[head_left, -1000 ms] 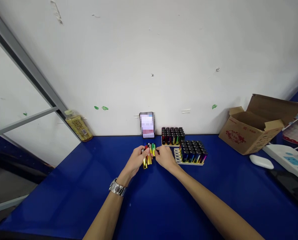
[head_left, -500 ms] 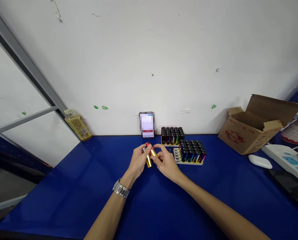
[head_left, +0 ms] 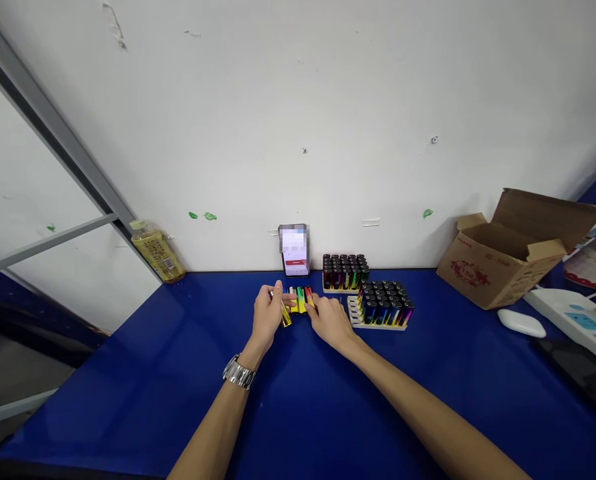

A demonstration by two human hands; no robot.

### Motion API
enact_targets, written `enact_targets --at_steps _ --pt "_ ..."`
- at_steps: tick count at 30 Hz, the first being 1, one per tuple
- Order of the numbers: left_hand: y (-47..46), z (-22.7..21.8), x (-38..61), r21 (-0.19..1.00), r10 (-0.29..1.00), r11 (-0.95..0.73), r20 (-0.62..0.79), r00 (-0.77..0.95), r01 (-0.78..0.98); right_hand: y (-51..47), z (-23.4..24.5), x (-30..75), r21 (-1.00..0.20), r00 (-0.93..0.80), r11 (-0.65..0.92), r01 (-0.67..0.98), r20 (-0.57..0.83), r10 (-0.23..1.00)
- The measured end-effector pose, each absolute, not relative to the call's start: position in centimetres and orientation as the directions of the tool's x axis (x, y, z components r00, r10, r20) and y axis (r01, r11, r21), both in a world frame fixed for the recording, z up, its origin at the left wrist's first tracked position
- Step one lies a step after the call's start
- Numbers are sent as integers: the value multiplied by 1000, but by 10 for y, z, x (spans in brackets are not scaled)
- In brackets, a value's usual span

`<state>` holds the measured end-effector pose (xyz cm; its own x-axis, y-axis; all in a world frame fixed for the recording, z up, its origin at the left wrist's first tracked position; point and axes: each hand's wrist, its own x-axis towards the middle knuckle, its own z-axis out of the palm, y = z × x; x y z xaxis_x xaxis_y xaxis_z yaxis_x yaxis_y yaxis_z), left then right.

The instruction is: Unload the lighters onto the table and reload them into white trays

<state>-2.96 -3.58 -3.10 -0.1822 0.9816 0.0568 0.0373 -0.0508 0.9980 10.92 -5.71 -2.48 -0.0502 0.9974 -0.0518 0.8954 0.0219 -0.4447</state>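
Note:
My left hand [head_left: 267,317] is closed around a gold battery [head_left: 285,317], which slants out below the fingers. Beside it, a short row of batteries lies on the blue table, including one with a green band [head_left: 301,300]. At the row's right end, my right hand [head_left: 332,321] has its fingers on a red and gold battery [head_left: 309,295]. The fingers of both hands partly cover the row. Just right of this hand is a white rack [head_left: 354,312], its left slots bare and the rest filled with upright black-topped batteries [head_left: 385,303].
A second battery rack [head_left: 341,291] stands behind the first. A phone [head_left: 296,257] leans on the wall. At left is a yellow bottle [head_left: 158,253]; at right are an open cardboard box [head_left: 483,270], a white case [head_left: 521,323] and a power strip [head_left: 585,327].
My hands have moved apart. The red and gold battery, earlier held up between both hands, is now down at the row in my right fingers. The left hand shifted left with its gold battery.

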Motion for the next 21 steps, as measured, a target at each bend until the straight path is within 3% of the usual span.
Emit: enact_targets --at_steps 5,8,11,15,18,21 --pt "-37 -31 -27 998 988 -64 64 -138 5 -56 -23 110 -456 -89 64 888 -34 995" --pt "-39 -33 -24 998 992 -51 48 -118 -22 -63 -22 115 -553 -126 165 816 109 986" --pt "-44 -33 -17 997 995 -60 56 -85 -43 -76 -24 119 -659 -266 395 640 292 918" --pt "-49 -30 -10 994 998 -66 67 7 -86 -87 -32 121 -696 -322 488 526 368 872" --pt "-47 -26 -17 983 989 -141 145 -25 120 -85 -34 123 -660 -220 392 640 332 917" --pt "-40 -28 -31 829 944 -253 325 -62 499 -81 -32 125 -533 -97 203 822 220 971"
